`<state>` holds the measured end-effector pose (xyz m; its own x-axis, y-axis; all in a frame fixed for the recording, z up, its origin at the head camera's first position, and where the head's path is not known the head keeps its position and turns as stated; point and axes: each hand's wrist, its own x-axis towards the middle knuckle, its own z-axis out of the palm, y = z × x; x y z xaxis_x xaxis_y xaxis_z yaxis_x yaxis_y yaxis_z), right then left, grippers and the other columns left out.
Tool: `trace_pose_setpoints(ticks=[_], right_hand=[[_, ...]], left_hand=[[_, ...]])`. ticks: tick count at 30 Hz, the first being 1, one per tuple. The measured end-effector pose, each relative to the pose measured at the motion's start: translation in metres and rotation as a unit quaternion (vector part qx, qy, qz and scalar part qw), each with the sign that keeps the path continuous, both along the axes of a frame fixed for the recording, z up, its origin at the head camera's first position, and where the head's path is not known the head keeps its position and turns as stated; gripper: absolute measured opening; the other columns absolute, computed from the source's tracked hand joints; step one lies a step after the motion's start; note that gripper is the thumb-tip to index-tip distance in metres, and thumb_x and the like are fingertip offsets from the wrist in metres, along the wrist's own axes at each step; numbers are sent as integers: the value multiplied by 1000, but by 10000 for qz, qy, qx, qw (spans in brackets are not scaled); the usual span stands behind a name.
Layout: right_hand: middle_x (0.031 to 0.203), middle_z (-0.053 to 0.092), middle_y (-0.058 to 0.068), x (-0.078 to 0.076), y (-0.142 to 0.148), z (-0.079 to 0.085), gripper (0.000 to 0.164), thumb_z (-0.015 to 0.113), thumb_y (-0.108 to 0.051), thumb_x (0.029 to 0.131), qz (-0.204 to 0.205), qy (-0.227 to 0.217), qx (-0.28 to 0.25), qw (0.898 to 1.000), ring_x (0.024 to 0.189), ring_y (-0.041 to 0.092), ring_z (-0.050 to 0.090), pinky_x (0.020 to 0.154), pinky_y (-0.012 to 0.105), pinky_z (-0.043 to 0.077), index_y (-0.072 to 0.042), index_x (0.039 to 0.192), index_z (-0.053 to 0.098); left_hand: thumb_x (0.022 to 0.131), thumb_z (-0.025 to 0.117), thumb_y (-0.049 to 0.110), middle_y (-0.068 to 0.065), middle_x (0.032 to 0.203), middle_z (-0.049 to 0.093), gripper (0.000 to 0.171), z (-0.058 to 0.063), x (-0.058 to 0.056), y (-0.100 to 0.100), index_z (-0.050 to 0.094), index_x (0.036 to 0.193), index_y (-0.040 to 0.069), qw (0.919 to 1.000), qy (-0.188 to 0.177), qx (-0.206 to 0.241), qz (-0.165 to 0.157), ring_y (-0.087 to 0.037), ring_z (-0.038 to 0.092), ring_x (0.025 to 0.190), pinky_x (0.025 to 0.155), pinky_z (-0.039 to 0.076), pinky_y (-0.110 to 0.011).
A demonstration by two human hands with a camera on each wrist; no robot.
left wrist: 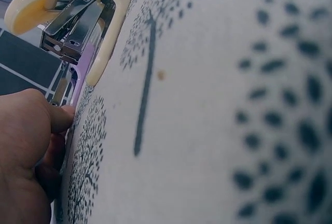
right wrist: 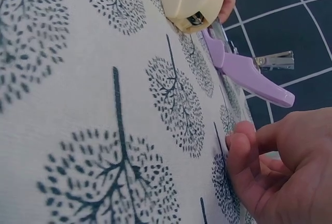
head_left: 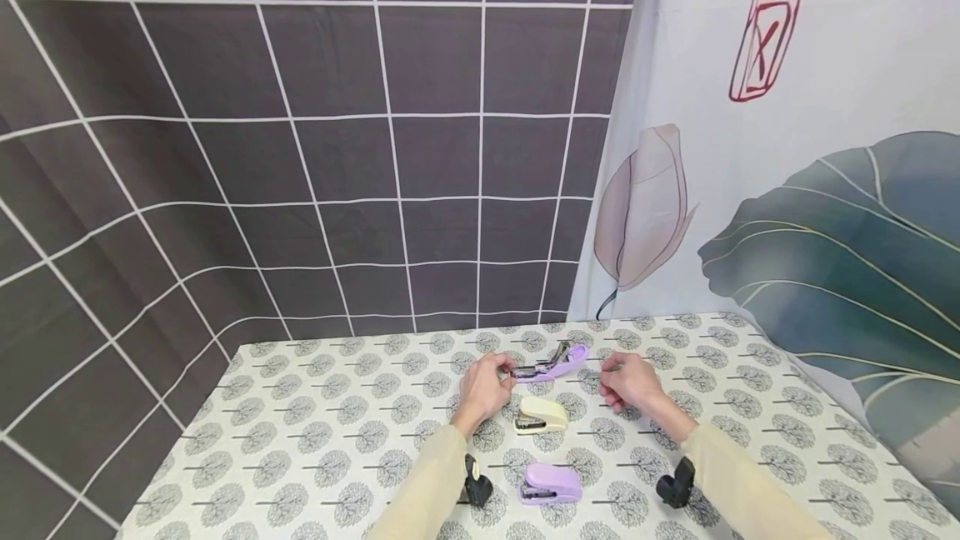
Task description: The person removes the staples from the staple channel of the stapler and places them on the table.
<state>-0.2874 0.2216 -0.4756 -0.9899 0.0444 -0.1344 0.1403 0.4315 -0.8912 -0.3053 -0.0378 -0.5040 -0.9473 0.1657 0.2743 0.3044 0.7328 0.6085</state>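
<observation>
At the far part of the table lies a purple stapler, its top swung wide back and its metal magazine raised. My left hand pinches its left end between thumb and fingers, low over the cloth. In the right wrist view the opened purple stapler points toward my right hand, a short gap apart. The right thumb and index fingertips meet, other fingers curled; I cannot tell whether something small is between them. Nearer me, a cream stapler stands on the cloth, close to the left hand.
A second purple stapler, closed, stands nearer me, in front of the cream one. The tree-print cloth covers the table. Behind it hang a dark grid curtain and a white floral curtain.
</observation>
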Motion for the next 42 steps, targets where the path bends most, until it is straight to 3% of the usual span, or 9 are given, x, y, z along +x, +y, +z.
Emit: trace_pose_setpoints(ticks=[6, 11, 14, 17, 21, 28, 33, 38, 42], right_hand=[[66, 63, 11, 16, -7, 11, 14, 57, 1, 93, 69, 427, 514, 9977, 48, 16, 57, 44, 29, 50, 10, 103, 60], [68, 63, 9, 31, -24, 27, 11, 60, -1, 93, 912, 1012, 828, 9872, 51, 18, 58, 44, 28, 50, 8, 98, 64], [75, 63, 6, 36, -37, 33, 11, 62, 2, 90, 1686, 1533, 1089, 9676, 61, 17, 60, 54, 26, 53, 8, 99, 64], [88, 64, 7, 40, -51, 36, 19, 68, 1, 86, 2331, 2079, 1532, 9376, 75, 19, 62, 69, 29, 55, 7, 104, 64], [112, 62, 19, 45, -65, 36, 35, 74, -3, 83, 2661, 2379, 1932, 9139, 93, 31, 62, 80, 45, 54, 3, 116, 63], [121, 58, 25, 49, -72, 31, 41, 77, -3, 80, 2645, 2434, 2090, 9094, 101, 39, 58, 85, 62, 49, -2, 118, 63], [109, 62, 18, 47, -75, 29, 36, 78, -4, 80, 2781, 2644, 2092, 8994, 90, 29, 56, 79, 55, 49, -5, 114, 64], [98, 60, 9, 46, -78, 27, 32, 77, 0, 79, 2800, 2640, 1973, 9016, 78, 16, 50, 68, 34, 47, -6, 108, 65], [101, 59, 11, 48, -80, 27, 30, 74, 1, 82, 2828, 2490, 1993, 9046, 78, 14, 50, 65, 30, 48, -7, 110, 65]], left_hand=[[81, 79, 12, 8, 97, 66, 25, -2, 1, 0, 73, 104, 18, 10000, 24, 0, -82, -18, 62, 87, 77, 50, -40], [82, 79, 11, 6, 99, 67, 25, -2, 1, -1, 73, 106, 17, 9999, 126, 35, -93, -19, 64, 90, 78, 50, -39], [83, 78, 9, 3, 102, 68, 27, 1, 2, -5, 73, 109, 15, 9997, 144, 201, -75, -20, 64, 90, 79, 51, -40], [84, 75, 5, -2, 105, 69, 29, 5, 7, -12, 71, 112, 10, 9986, 66, 519, -90, -17, 63, 85, 78, 51, -37], [83, 69, -4, -6, 104, 67, 29, 13, 24, -25, 70, 111, 4, 9946, -188, 941, -387, -11, 60, 74, 70, 51, -29], [75, 65, -7, -6, 97, 66, 38, 21, 54, -32, 67, 111, 4, 9809, -682, 1104, -1449, -5, 53, 61, 55, 46, -24], [73, 72, -6, -4, 99, 63, 40, 17, 62, -28, 67, 111, 7, 9757, -767, 1343, -1552, -4, 52, 60, 54, 46, -23], [72, 76, -3, -4, 96, 63, 38, 9, 64, -23, 69, 108, 6, 9768, -566, 1395, -1521, -2, 50, 57, 52, 45, -21], [72, 80, -2, 1, 96, 64, 32, 3, 65, -17, 70, 101, 7, 9818, -366, 1260, -1376, 0, 49, 56, 57, 44, -21]])
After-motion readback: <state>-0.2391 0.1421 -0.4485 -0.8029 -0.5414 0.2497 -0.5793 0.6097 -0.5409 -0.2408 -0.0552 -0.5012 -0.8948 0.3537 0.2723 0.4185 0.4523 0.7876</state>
